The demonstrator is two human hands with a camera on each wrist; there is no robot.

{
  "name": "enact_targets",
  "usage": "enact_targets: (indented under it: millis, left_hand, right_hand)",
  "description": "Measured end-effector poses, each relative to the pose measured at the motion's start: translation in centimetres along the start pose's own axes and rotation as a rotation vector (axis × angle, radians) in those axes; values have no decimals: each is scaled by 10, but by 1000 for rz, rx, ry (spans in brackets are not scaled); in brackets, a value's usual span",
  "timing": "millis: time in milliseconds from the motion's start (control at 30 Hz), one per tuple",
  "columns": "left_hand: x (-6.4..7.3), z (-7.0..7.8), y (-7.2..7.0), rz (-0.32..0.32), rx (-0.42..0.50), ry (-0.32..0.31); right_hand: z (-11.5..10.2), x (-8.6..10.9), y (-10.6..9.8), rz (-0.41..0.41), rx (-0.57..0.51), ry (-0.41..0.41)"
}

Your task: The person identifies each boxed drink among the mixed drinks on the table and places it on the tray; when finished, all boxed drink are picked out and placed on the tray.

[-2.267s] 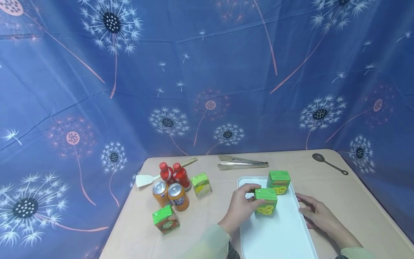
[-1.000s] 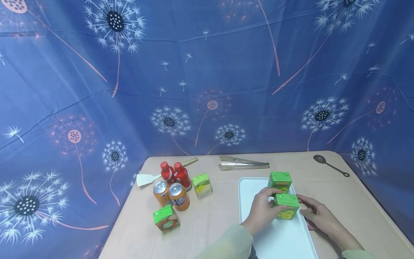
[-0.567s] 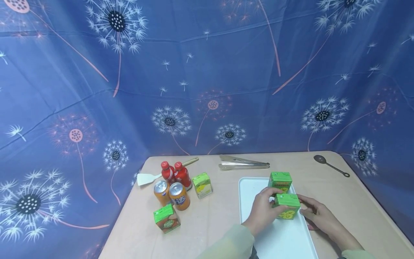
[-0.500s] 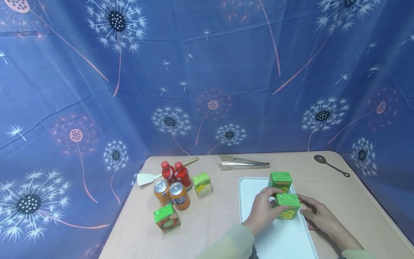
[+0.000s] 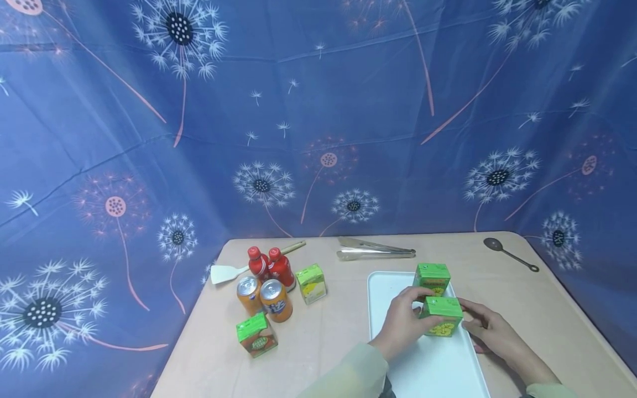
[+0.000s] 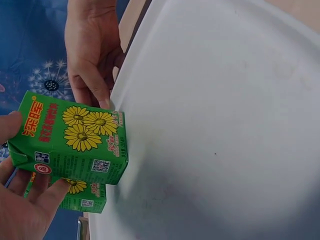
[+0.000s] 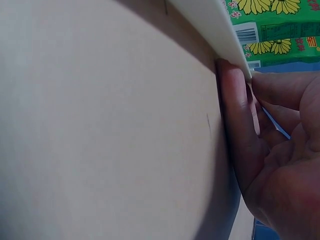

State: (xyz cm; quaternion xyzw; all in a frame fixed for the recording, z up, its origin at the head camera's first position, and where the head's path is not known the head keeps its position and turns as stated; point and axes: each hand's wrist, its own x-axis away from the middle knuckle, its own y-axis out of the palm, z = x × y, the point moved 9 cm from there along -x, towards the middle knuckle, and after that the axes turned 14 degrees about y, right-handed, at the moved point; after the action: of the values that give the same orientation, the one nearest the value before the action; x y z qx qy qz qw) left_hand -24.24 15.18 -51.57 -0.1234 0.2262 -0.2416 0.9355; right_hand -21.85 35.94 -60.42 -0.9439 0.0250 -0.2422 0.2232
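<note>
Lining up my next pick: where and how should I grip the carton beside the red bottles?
I'd pinch the upper part of that carton across its front and back faces, coming from above and the right. It stands upright, a red bottle close on its left, while bare table lies to its right and front.

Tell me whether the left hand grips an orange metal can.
No, the left hand grips a green cardboard drink carton printed with yellow flowers.

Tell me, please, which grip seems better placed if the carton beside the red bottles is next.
Probably the left grip: it is nearer that carton, though it holds a green box. The right grip is farther, at the right edge of the tray.
</note>
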Motion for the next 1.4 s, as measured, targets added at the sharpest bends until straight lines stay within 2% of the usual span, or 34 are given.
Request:
enact_targets:
  millis: [167, 367, 533, 867, 1000, 1167, 1400]
  left_hand:
    - [6, 1, -11, 22, 22, -3]
    - [12, -2, -37, 88, 60, 13]
    - [17, -8, -66, 156, 54, 15]
    - [34, -19, -132, 224, -112, -38]
    - [42, -19, -158, 275, -125, -36]
    - [52, -16, -183, 306, -144, -50]
    - [69, -9, -213, 354, -136, -10]
  right_hand:
    - [1, -1, 1, -7, 6, 3]
    - [-1, 2, 0, -3, -7, -1]
    - [-1, 3, -1, 3, -16, -7]
    - [-1, 3, -3, 17, 24, -13]
    - [-1, 3, -3, 25, 54, -20]
    - [-1, 2, -4, 31, 62, -20]
    - [-4, 3, -3, 49, 108, -54]
